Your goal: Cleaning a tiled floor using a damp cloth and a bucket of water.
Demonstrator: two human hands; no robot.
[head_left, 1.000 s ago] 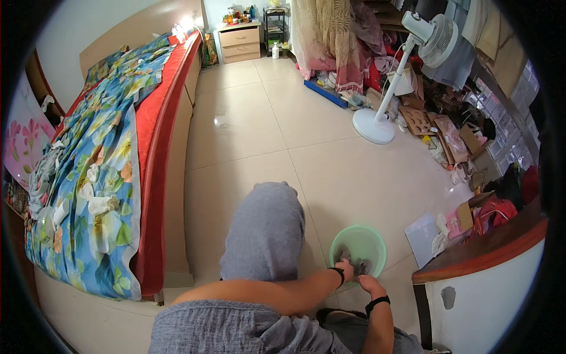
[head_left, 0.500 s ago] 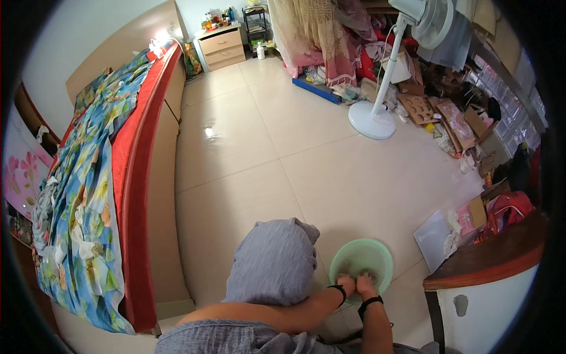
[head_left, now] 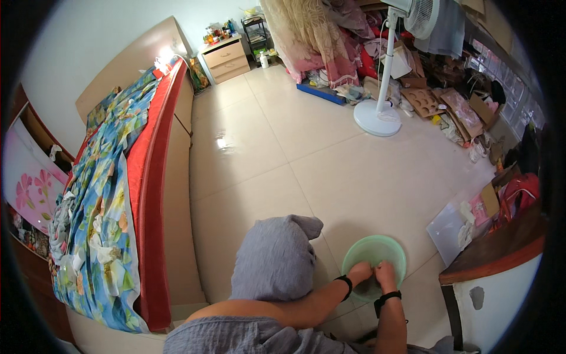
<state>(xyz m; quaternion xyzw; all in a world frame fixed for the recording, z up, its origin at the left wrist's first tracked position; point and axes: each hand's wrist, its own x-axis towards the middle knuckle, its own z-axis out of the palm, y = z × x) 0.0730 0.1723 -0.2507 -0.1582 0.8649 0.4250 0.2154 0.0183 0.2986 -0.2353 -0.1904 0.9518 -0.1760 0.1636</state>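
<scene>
A pale green basin (head_left: 352,251) stands on the tiled floor at the lower right. Over it, side by side, are my left hand (head_left: 360,271) and my right hand (head_left: 385,273), each with a dark band at the wrist. Both look closed, with the fingers curled down close together. A dim brownish-grey patch shows below them inside the basin, too unclear to name. Whatever the hands grip is hidden under the fingers. My knee, covered in grey cloth (head_left: 274,259), rises to the left of the basin.
A bed (head_left: 154,177) with red edging and a flowered blue cover runs along the left. A white standing fan (head_left: 377,117) stands ahead on the right, beside heaped cardboard and cloth. A brown-topped cabinet (head_left: 498,262) is close on the right.
The whole view has shifted, so the basin and hands sit slightly farther right. Both hands stay over the basin, and the right hand appears a little higher against it.
</scene>
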